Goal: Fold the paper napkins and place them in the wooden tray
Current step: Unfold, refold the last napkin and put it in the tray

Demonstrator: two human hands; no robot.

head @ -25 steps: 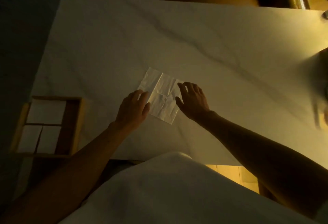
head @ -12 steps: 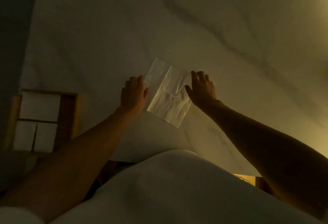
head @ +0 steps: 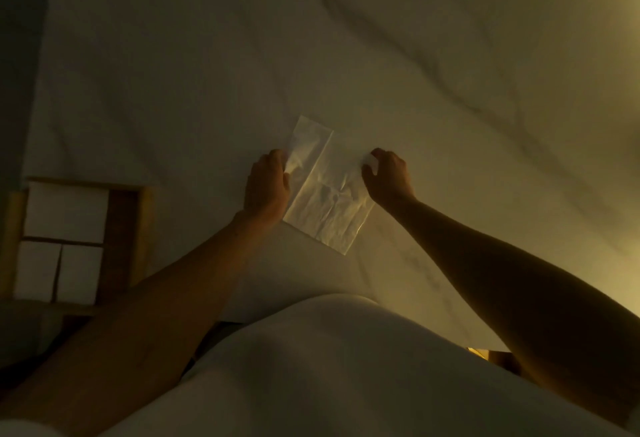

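A thin white paper napkin (head: 327, 201) lies creased on the marble table, its long side running from near right to far left. My left hand (head: 268, 187) pinches the napkin's left edge, which curls up slightly. On the opposite side, my right hand (head: 388, 176) pinches the right edge, and a bit of paper shows between its fingers. The wooden tray (head: 126, 239) sits at the table's left edge and holds three folded white napkins (head: 64, 218).
The pale marble table (head: 346, 55) with dark veins stretches far and right of the napkin. Its near edge runs just in front of my white-clothed body (head: 329, 367). The light is dim and yellow.
Both hands went from lying flat beside the napkin to pinching its left and right edges. The camera tipped downward and closer, so the table's far edge left the view.
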